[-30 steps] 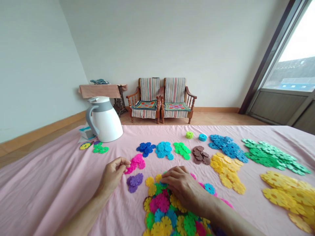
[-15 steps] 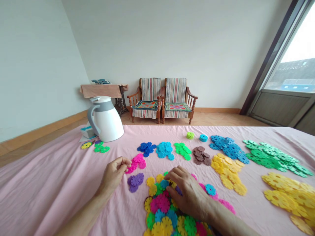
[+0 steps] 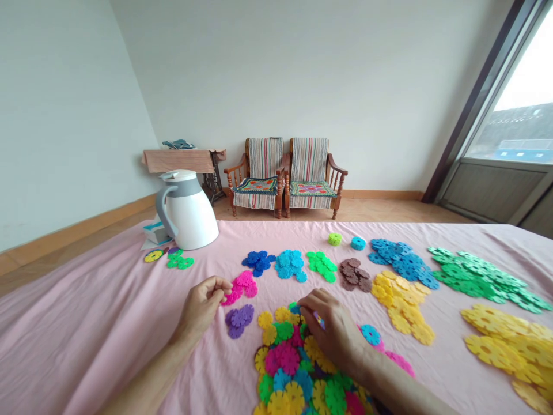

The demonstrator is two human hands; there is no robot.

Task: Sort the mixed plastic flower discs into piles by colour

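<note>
My left hand (image 3: 203, 305) is closed in a pinch at the left edge of a small pile of pink snowflake discs (image 3: 244, 281); what its fingertips hold, if anything, is hidden. Below that pile lie purple discs (image 3: 238, 320). Over a large mixed heap of colored snowflake discs (image 3: 287, 357), my right hand (image 3: 334, 328) has its fingers curled. A blue snowflake disc (image 3: 295, 309) shows at its fingertips, seemingly gripped. Farther back are dark blue discs (image 3: 258, 262), light blue discs (image 3: 290, 264), green discs (image 3: 322, 266) and brown discs (image 3: 354, 275).
A white jug (image 3: 192, 216) with a grey handle stands at the back left beside a small box (image 3: 156, 231). Larger yellow (image 3: 400, 300), blue (image 3: 404, 260) and green piles (image 3: 484, 279) spread rightward on the pink tablecloth (image 3: 129, 311). Two wooden armchairs (image 3: 310, 187) stand beyond.
My right hand has shifted slightly right within the heap, and the blue disc at its fingertips has moved up and right. My left hand stays by the pink discs.
</note>
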